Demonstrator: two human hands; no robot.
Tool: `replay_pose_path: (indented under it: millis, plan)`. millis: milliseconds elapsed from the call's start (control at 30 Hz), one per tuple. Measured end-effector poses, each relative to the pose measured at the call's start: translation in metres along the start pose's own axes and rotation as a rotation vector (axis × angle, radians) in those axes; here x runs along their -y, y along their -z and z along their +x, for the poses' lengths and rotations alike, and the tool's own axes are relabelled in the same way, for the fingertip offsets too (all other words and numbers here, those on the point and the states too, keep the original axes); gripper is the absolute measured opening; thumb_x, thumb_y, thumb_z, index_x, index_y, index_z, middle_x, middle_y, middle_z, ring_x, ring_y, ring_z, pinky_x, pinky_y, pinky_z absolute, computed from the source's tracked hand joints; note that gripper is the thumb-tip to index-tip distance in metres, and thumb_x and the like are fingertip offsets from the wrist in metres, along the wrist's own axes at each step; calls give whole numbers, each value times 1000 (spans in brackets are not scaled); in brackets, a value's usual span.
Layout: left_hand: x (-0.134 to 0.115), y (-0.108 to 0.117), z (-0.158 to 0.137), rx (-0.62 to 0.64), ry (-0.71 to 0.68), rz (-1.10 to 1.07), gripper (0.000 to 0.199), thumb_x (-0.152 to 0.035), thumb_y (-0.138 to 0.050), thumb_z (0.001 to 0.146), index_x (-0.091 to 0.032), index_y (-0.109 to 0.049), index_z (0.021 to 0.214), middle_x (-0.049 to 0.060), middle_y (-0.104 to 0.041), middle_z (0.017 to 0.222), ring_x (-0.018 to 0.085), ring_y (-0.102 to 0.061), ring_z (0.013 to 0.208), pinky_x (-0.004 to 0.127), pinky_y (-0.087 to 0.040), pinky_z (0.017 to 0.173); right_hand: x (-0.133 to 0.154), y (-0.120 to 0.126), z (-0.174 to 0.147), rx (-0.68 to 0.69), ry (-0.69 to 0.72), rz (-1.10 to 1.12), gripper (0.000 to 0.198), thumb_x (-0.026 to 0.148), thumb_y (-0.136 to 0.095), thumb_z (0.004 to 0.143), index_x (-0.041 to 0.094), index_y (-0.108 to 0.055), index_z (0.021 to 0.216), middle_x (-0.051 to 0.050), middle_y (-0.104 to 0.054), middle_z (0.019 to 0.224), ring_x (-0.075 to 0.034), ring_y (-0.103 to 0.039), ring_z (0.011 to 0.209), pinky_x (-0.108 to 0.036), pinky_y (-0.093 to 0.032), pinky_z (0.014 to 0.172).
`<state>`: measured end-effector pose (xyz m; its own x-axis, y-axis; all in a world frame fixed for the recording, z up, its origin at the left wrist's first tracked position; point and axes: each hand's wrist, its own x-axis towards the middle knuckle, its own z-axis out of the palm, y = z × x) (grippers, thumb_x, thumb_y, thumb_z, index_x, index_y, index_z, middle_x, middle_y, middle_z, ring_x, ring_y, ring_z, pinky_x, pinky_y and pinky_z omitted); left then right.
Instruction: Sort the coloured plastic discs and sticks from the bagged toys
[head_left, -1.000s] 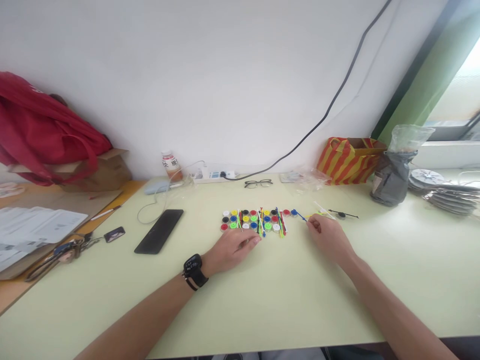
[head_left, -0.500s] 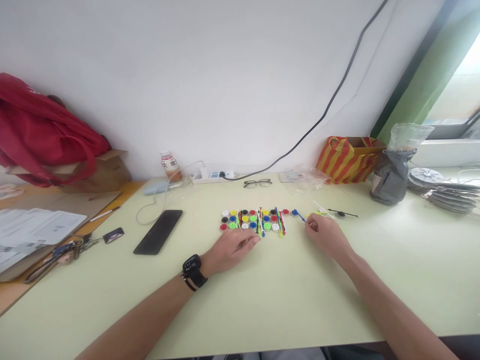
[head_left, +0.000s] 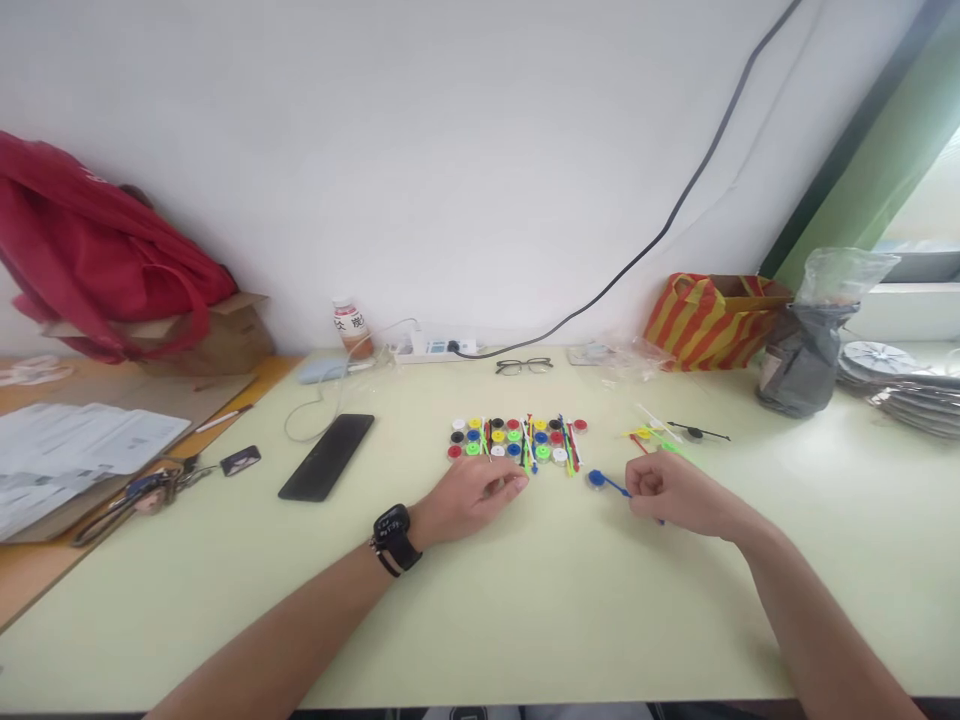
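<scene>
The blue stick with a round head [head_left: 606, 484] lies mid-desk, just right of the grid of coloured pieces [head_left: 516, 441]. The right hand [head_left: 675, 492] pinches its tail end, fingers curled; keeping it low and level seems wise. The left hand [head_left: 471, 494] rests loosely curled, holding nothing, at the grid's near edge on the desk [head_left: 525, 610].

two hands on the desk, left hand [head_left: 469, 497] and right hand [head_left: 675, 493], one watch [head_left: 393, 528], one phone [head_left: 327, 456], one pair of glasses [head_left: 523, 366], one bottle [head_left: 352, 327], one striped bag [head_left: 709, 307], one red bag [head_left: 97, 260], and too many tiny coloured discs [head_left: 514, 440] to count
</scene>
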<state>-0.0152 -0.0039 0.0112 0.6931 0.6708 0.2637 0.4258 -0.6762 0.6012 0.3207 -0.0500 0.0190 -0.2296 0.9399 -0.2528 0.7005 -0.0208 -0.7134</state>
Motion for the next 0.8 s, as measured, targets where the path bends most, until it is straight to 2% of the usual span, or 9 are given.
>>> replay_pose_path:
  millis: [100,200,333,533,700,800]
  plan:
    - [1,-1,0,-9,5,-2,30,-40,-48,106,-21,-72,108,1,-69,84,14,-57,69,26,-43,65,9,-12,1,117,113,67,8,15,-57,73,20,-53,68,5,-50,59,-11,-44,56,-25,-31,52]
    - [1,-1,1,-4,7,7,27,-39,-51,105,-21,-71,103,1,-69,83,13,-57,69,26,-43,66,16,-26,4,148,208,143,7,14,-56,76,20,-58,73,4,-53,67,-11,-45,62,-24,-35,56]
    - [0,-1,1,6,-3,10,26,-40,-55,104,-20,-69,95,0,-68,81,13,-58,70,26,-44,68,24,-39,8,58,244,234,6,16,-58,81,20,-59,78,3,-55,69,-12,-47,63,-24,-39,58]
    - [-1,-3,0,-6,-12,0,28,-42,-58,102,-22,-70,117,0,-70,86,13,-61,72,26,-46,70,30,-55,14,-76,328,229,14,28,-63,90,20,-73,86,-2,-68,80,-15,-56,70,-26,-46,63]
    - [-4,-6,1,98,-161,-22,22,-38,-63,101,-20,-76,103,4,-73,88,15,-64,78,26,-47,71,29,-61,16,-119,369,188,16,27,-65,90,22,-79,88,-4,-72,83,-15,-59,71,-26,-47,62]
    - [-5,-8,2,88,-201,-9,21,-33,-61,102,-19,-76,101,5,-74,89,16,-67,83,27,-49,75,29,-60,15,-131,388,219,16,27,-68,88,22,-83,88,-5,-73,83,-16,-61,72,-27,-48,63]
